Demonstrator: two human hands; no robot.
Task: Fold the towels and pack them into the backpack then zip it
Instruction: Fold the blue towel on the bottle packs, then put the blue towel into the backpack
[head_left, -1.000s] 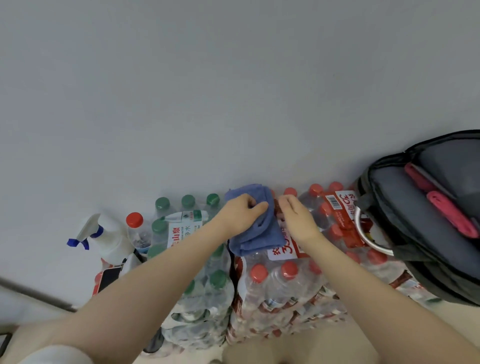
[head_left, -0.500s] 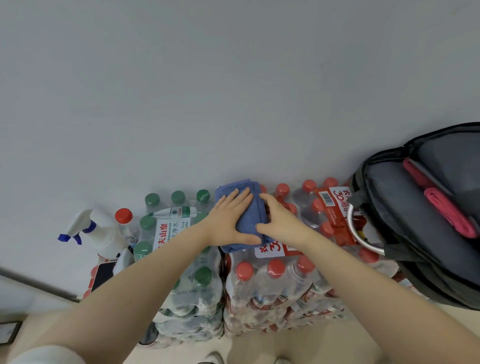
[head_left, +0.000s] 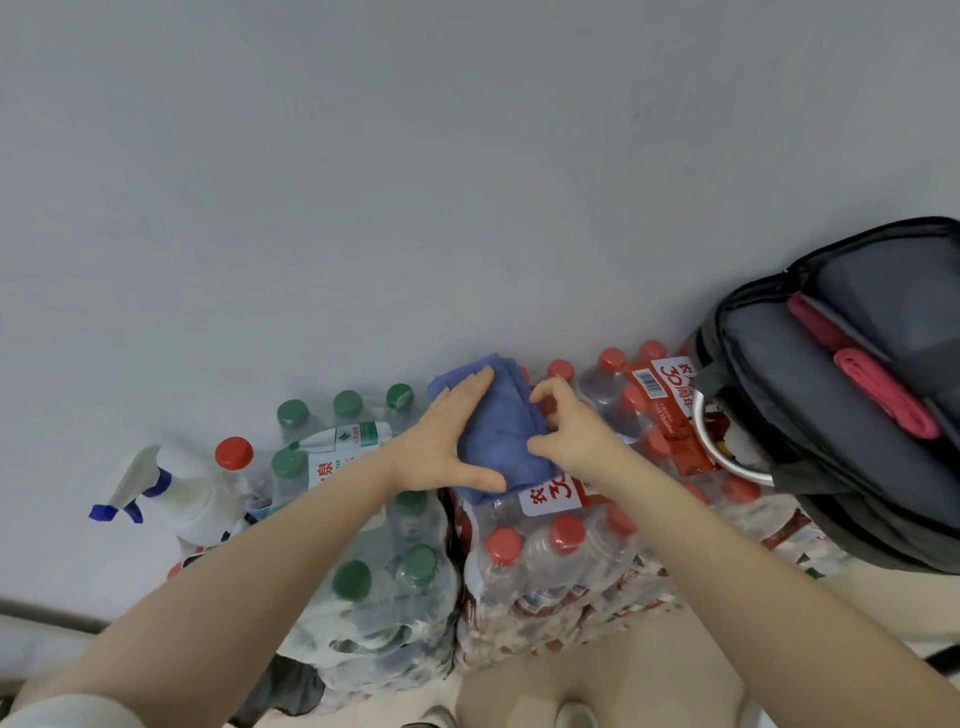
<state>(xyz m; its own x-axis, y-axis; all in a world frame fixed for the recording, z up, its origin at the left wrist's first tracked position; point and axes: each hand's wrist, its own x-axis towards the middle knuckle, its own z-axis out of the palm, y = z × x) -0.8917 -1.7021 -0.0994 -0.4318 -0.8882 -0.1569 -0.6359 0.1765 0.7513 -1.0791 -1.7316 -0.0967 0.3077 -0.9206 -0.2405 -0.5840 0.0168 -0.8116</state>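
Soft folded blue terry towel (head_left: 501, 431) on shrink-wrapped red-capped bottles (head_left: 550, 556): left hand (head_left: 447, 441) presses flat, right hand (head_left: 571, 426) pinches its edge; open grey backpack (head_left: 841, 415) beside.

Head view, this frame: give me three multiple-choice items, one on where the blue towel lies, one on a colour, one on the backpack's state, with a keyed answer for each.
1. Where does the blue towel lie?
A. inside the backpack
B. on top of the packs of bottled water
C. on the floor

2. What colour is the towel already in the backpack?
A. pink
B. yellow
C. white

3. How is the backpack's main compartment?
A. zipped shut
B. unzipped and open
C. cannot tell

Answers:
1 B: the left hand lies flat on it and the right hand grips its edge, over the red-capped bottles.
2 A: a folded pink towel shows inside.
3 B: its grey lining is exposed.
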